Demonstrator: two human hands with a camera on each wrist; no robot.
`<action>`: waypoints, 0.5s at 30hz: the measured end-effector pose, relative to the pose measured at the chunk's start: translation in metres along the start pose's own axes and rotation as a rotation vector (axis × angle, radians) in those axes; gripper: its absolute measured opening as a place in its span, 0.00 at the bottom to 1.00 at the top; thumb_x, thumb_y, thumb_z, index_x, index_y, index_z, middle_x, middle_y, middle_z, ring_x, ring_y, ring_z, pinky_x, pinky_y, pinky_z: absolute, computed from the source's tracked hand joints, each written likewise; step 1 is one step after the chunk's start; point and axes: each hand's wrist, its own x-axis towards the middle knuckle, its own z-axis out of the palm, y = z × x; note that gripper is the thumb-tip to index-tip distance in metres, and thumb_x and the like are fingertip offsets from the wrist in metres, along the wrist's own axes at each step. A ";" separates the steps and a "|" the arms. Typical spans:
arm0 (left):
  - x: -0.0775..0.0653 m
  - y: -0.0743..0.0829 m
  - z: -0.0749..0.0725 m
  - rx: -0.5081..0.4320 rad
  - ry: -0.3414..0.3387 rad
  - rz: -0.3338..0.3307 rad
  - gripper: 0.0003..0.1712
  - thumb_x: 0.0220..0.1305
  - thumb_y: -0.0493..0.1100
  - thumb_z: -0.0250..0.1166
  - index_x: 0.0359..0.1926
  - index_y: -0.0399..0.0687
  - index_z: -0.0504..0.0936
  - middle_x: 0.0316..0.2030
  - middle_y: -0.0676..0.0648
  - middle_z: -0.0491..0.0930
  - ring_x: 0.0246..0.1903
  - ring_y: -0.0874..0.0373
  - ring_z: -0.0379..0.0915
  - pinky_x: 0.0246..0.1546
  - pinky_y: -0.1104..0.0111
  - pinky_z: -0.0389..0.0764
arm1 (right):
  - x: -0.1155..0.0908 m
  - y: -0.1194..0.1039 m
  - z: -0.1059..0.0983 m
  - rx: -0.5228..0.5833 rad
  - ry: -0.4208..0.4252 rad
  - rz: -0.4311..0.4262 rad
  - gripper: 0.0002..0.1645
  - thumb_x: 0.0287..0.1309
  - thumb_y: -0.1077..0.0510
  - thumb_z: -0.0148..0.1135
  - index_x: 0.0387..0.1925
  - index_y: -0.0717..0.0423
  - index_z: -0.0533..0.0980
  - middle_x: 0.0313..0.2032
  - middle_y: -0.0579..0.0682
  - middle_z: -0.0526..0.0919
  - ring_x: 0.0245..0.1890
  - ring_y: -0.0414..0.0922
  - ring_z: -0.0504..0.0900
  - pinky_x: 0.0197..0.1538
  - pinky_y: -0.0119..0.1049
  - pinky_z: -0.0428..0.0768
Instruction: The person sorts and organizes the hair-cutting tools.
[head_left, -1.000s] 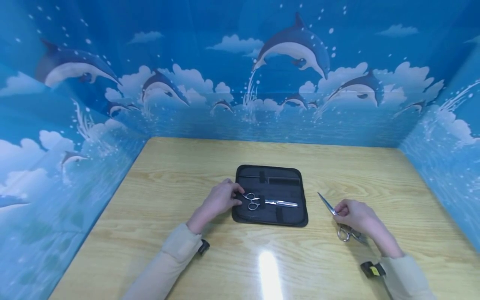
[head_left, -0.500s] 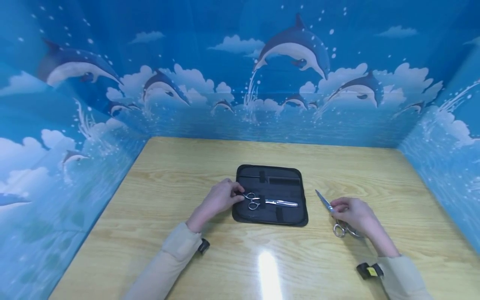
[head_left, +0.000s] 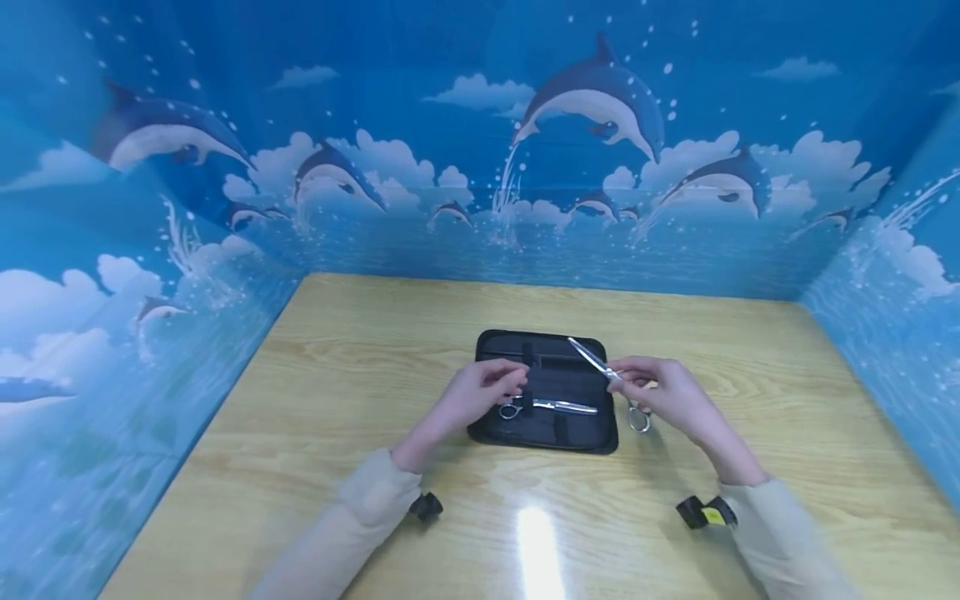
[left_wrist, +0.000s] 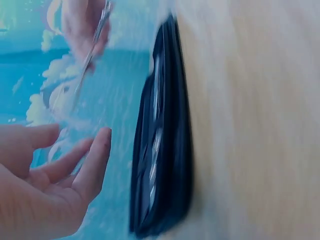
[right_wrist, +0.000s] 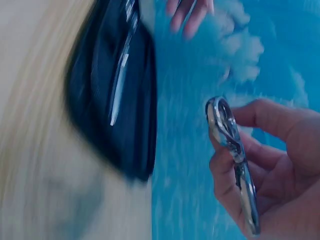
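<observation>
An open black case (head_left: pixel 491 429) lies on the table. A pair of silver thinning scissors (head_left: pixel 566 407) is strapped inside it, its finger rings partly hidden behind my left hand (head_left: pixel 480 392). That hand hovers over the case's left part; in the left wrist view its fingers (left_wrist: pixel 92 167) are loosely bent around nothing. My right hand (head_left: pixel 671 396) pinches a second pair of silver scissors (head_left: pixel 592 357) near the pivot, above the case's right edge. Its blades point up and left over the case, while the rings hang below the fingers.
A dark comb (head_left: pixel 562 363) lies in the upper part of the case. Blue dolphin-print sheeting (head_left: pixel 390 242) walls the back and sides of the wood-grain table (head_left: pixel 360 333). A bright glare patch (head_left: pixel 537 550) shows near the front.
My right hand has carried the scissors left from the bare table to above the case. My left hand has left the case's left edge and moved right over it.
</observation>
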 end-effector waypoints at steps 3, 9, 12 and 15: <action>0.001 0.001 0.010 -0.243 -0.067 -0.074 0.28 0.79 0.50 0.54 0.67 0.34 0.72 0.56 0.35 0.81 0.54 0.47 0.82 0.53 0.64 0.84 | 0.007 -0.016 0.016 0.022 -0.071 -0.053 0.19 0.67 0.62 0.64 0.57 0.65 0.79 0.39 0.58 0.89 0.39 0.53 0.84 0.30 0.34 0.82; -0.001 0.000 0.017 -0.527 -0.089 -0.157 0.27 0.81 0.51 0.50 0.64 0.32 0.76 0.55 0.33 0.82 0.56 0.46 0.81 0.55 0.65 0.82 | 0.014 -0.029 0.047 0.084 -0.155 -0.066 0.11 0.64 0.63 0.65 0.46 0.62 0.81 0.36 0.53 0.89 0.35 0.51 0.84 0.29 0.32 0.77; -0.002 -0.001 0.017 -0.560 -0.069 -0.178 0.25 0.81 0.49 0.50 0.61 0.33 0.79 0.52 0.34 0.84 0.54 0.47 0.83 0.51 0.67 0.84 | 0.015 -0.029 0.055 0.070 -0.149 -0.073 0.07 0.63 0.64 0.66 0.42 0.61 0.81 0.35 0.50 0.89 0.35 0.48 0.85 0.31 0.32 0.78; -0.003 -0.001 0.016 -0.584 -0.050 -0.187 0.24 0.81 0.48 0.49 0.60 0.32 0.79 0.51 0.34 0.85 0.52 0.48 0.83 0.50 0.67 0.84 | 0.016 -0.028 0.060 0.026 -0.108 -0.101 0.06 0.61 0.64 0.68 0.41 0.59 0.82 0.34 0.47 0.89 0.36 0.45 0.86 0.35 0.32 0.79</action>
